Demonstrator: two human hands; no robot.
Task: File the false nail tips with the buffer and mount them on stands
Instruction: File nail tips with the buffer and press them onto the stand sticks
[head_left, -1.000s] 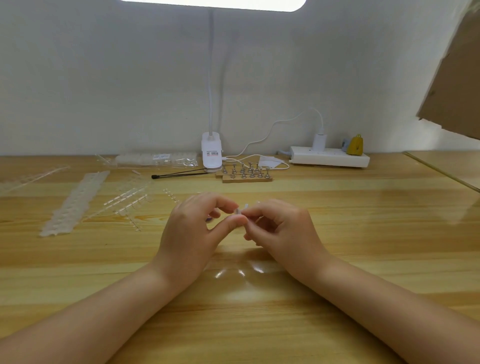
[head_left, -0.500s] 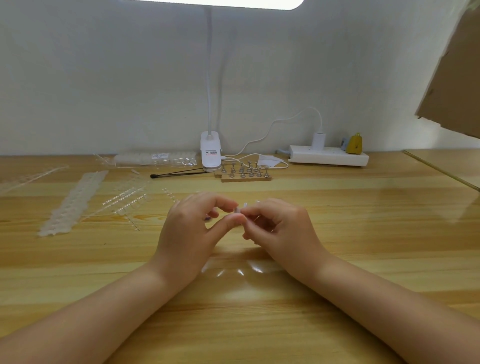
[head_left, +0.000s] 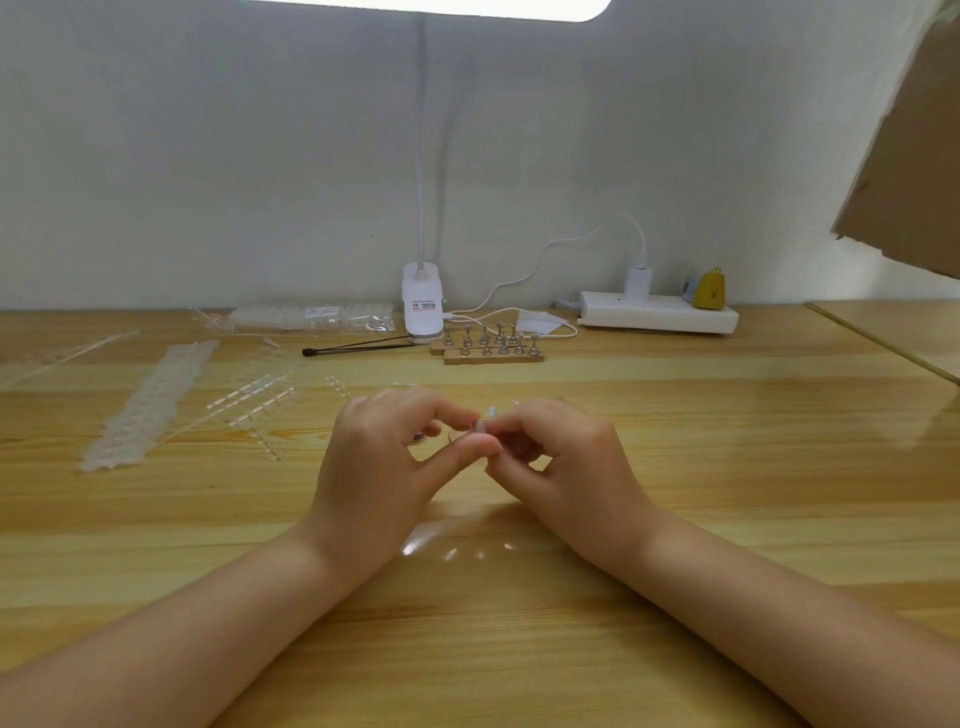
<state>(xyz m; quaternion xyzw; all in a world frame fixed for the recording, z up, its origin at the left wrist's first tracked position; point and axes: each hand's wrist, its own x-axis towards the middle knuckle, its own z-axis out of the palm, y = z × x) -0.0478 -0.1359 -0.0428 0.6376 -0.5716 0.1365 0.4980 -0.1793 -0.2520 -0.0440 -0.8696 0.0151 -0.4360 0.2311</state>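
Between both hands' fingers (head_left: 480, 446) — nail tip (head_left: 480, 427), half-hidden.

Single head-worn wide-angle view, looking forward and slightly down across the pale wooden counter (head_left: 727, 467) toward the white back wall (head_left: 208, 156). Both forearms enter from the bottom edge, close to the lens; no second view.

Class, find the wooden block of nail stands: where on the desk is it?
In the head view, the wooden block of nail stands sits at the desk's far middle, just right of the white lamp clamp, beyond both hands.
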